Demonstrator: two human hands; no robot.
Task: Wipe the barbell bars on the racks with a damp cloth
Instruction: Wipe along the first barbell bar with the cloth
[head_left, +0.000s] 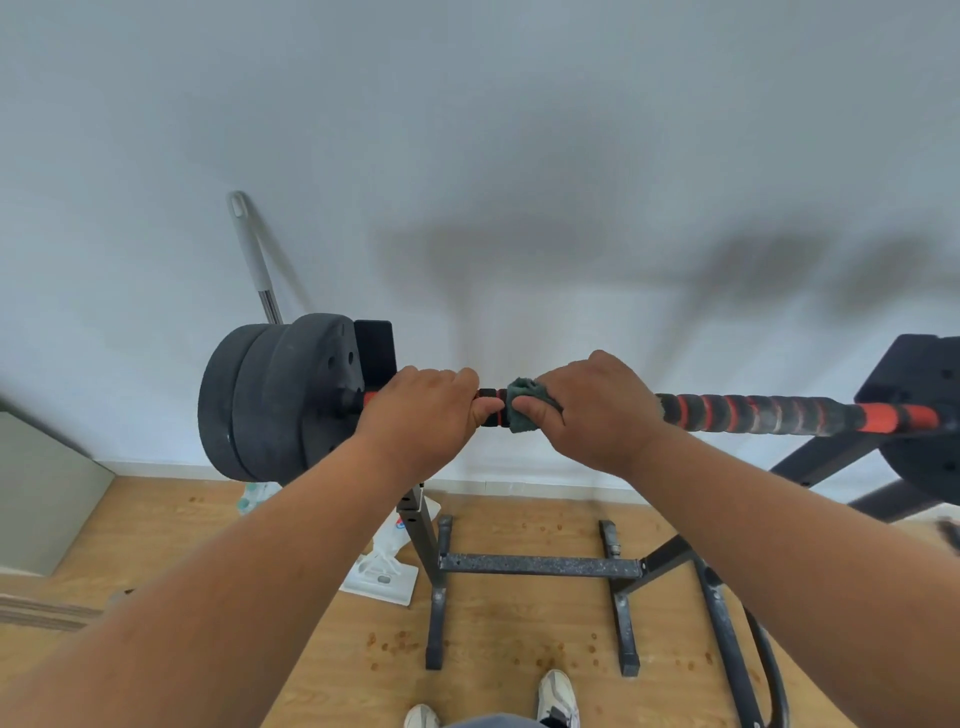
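A red-and-black barbell bar (753, 413) lies across a dark metal rack (540, 566) at chest height. Black weight plates (275, 397) sit on its left end, and another plate (919, 395) shows at the right edge. My left hand (426, 410) grips the bar just right of the left plates. My right hand (597, 410) grips a grey-green cloth (522, 410) wrapped round the bar, right beside my left hand. Under both hands the bar is hidden.
A pale wall stands close behind the rack. A mop (254, 260) leans on it at the left, its white head (382, 577) on the wooden floor by the rack's left post. My shoes (558, 696) are near the rack's feet. A grey panel (41, 493) stands far left.
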